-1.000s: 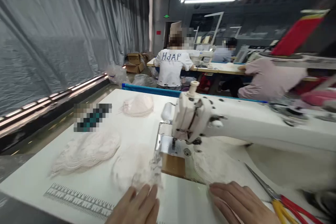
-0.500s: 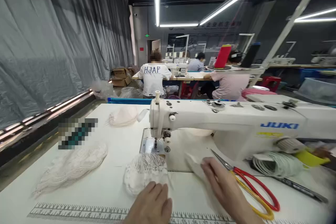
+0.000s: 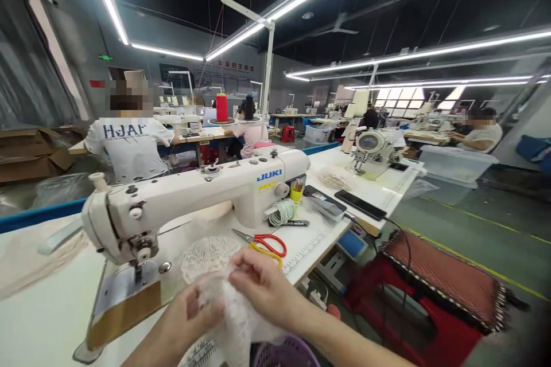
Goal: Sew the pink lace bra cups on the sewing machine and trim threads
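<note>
Both my hands hold one white lace fabric piece (image 3: 235, 315) in front of the white JUKI sewing machine (image 3: 193, 189). My left hand (image 3: 191, 312) is closed on its left side. My right hand (image 3: 260, 284) pinches its top right edge. More lace (image 3: 206, 252) lies on the table just beyond them, near the needle plate (image 3: 124, 287). Red and yellow scissors (image 3: 264, 243) lie to the right of my right hand.
A purple basket (image 3: 286, 352) sits below my hands. A red stool (image 3: 434, 292) stands right of the table (image 3: 38, 321). A cord coil (image 3: 282, 211), a pen cup (image 3: 296, 190) and a phone (image 3: 360, 205) lie further right. Several other people sit at machines behind.
The camera swung right. My hands came off the table and lifted a lace piece, drawing it toward me between them; earlier they lay on separate pieces.
</note>
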{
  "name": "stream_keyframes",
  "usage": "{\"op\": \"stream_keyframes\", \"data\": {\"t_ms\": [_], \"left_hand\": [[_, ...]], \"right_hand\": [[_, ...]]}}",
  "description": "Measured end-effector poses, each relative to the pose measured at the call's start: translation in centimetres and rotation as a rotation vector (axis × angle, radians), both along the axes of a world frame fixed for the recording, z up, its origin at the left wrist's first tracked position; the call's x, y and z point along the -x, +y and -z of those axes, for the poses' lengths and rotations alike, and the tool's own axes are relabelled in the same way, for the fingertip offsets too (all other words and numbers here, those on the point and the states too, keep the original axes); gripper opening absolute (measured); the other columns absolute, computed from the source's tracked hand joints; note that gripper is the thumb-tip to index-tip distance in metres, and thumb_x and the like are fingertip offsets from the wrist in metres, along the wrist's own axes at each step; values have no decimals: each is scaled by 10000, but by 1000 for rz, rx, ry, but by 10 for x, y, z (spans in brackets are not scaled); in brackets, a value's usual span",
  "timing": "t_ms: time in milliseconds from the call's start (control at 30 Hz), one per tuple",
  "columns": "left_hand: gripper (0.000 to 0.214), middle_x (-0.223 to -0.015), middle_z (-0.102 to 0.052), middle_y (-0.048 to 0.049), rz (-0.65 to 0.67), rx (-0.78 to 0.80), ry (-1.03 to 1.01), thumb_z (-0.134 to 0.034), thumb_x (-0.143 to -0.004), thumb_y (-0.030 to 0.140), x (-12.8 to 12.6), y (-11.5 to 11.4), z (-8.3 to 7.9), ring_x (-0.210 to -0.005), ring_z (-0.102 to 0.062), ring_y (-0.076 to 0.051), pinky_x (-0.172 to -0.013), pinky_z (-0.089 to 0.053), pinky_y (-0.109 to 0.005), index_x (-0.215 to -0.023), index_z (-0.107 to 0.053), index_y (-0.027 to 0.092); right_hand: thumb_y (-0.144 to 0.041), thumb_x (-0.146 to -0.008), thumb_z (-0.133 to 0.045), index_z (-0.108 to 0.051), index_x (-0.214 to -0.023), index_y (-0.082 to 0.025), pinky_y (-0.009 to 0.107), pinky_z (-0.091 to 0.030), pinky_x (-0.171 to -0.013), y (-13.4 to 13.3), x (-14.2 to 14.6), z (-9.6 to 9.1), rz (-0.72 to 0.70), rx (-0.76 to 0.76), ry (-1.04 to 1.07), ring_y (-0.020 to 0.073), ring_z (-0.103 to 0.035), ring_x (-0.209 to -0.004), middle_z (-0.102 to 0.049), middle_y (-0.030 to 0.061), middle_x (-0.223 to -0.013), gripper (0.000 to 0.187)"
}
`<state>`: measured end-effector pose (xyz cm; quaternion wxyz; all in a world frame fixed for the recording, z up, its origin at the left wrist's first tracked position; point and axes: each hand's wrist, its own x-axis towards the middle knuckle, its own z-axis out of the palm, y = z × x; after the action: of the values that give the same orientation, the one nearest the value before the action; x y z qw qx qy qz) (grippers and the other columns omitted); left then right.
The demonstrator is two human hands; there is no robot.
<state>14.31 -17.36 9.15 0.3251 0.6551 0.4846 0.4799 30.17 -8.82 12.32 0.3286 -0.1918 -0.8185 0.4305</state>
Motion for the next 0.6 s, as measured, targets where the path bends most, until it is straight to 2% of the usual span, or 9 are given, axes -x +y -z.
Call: {"op": "stream_keyframes", "data": {"t_ms": [67,133,167,267,333,400,433,500,600], "left_hand": [[381,-816,-670,-47,-83,92,-29,-521,-855,480,8,-13,-7,-734,-624,-177,-656,-508,-270,-1033,-612,155],[252,-760,-645,-18,-204,175,-7,-605,-809,397,21,-27,-23,-735,-598,-162,-655,-486,-240,-857,-631,150],[224,-736,-631,-14,-225,149,36,-629,-786,368,28,-35,-32,-722,-584,-154,-650,-473,-231,-774,-623,144],[92,-828,-642,-35,-263,-7,133,-602,-787,225,63,-61,-47,-798,-596,-156,-744,-463,-255,-764,-628,141],[126,-905,-652,-49,-233,2,308,-560,-772,107,91,-84,-41,-878,-600,-165,-826,-453,-280,-668,-625,139],[261,-1055,-627,-30,-299,92,512,-466,-748,4,117,-110,-27,-1021,-563,-178,-900,-428,-312,-635,-640,162],[317,-1118,-599,-23,-383,141,587,-425,-739,-22,127,-121,-19,-1091,-525,-189,-934,-409,-340,-677,-660,180],[413,-1167,-555,-51,-566,207,637,-352,-759,-34,139,-137,-5,-1115,-503,-187,-936,-405,-362,-880,-671,198],[339,-1075,-567,-90,-722,276,594,-328,-886,108,143,-137,4,-951,-564,-164,-831,-451,-321,-1115,-573,158]], "right_hand": [[-209,-859,-467,-512,-782,-199,184,-376,-533,-6,7,-5,-50,-87,-12,93,-440,-562,-462,-53,-618,90],[-180,-872,-439,-546,-834,-198,222,-407,-642,-17,19,-15,-117,-177,3,118,-492,-655,-535,-19,-703,116],[-180,-884,-420,-559,-876,-197,246,-412,-691,-23,26,-21,-166,-214,22,133,-508,-704,-558,3,-756,140],[-204,-921,-402,-590,-966,-216,265,-430,-707,-41,47,-28,-404,-306,18,158,-551,-739,-604,35,-813,194],[-239,-928,-439,-560,-1092,-265,250,-467,-736,-45,61,-19,-522,-472,-94,164,-617,-822,-658,31,-924,205],[-307,-919,-477,-532,-1153,-300,233,-501,-732,-41,75,-2,-551,-547,-121,165,-655,-861,-685,16,-991,240],[-303,-929,-452,-538,-1136,-297,217,-514,-686,-37,82,9,-548,-541,-141,152,-672,-792,-700,3,-924,225],[-310,-938,-410,-567,-1050,-273,209,-517,-580,-28,96,28,-478,-541,-169,146,-677,-673,-708,-3,-811,196],[-343,-937,-389,-573,-958,-254,233,-501,-512,-22,116,46,-403,-588,-235,159,-661,-621,-691,10,-780,205]]}}
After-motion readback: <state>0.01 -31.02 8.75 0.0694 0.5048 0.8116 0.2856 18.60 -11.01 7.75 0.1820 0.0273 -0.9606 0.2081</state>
